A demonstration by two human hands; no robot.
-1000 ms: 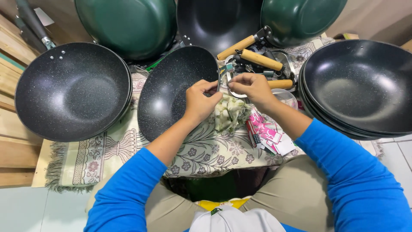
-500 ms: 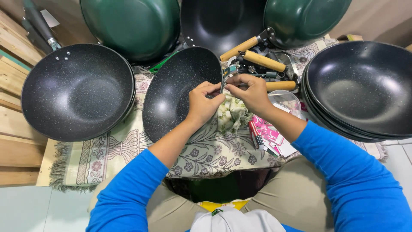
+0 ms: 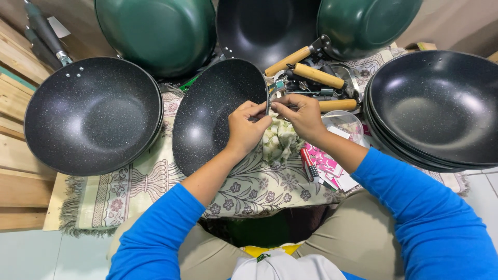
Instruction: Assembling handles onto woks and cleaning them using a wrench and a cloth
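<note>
At the right rim of the middle black wok, the left hand and right hand both pinch closed on a small metal fitting, wooden handles just beyond.

Partly unseen: small metal piece pinched between left hand and right hand, mostly hidden by fingertips, kind untellable; speckled black pan, rim near the hands covered by them; green pan and stacked black pans, cut by frame edges.
</note>
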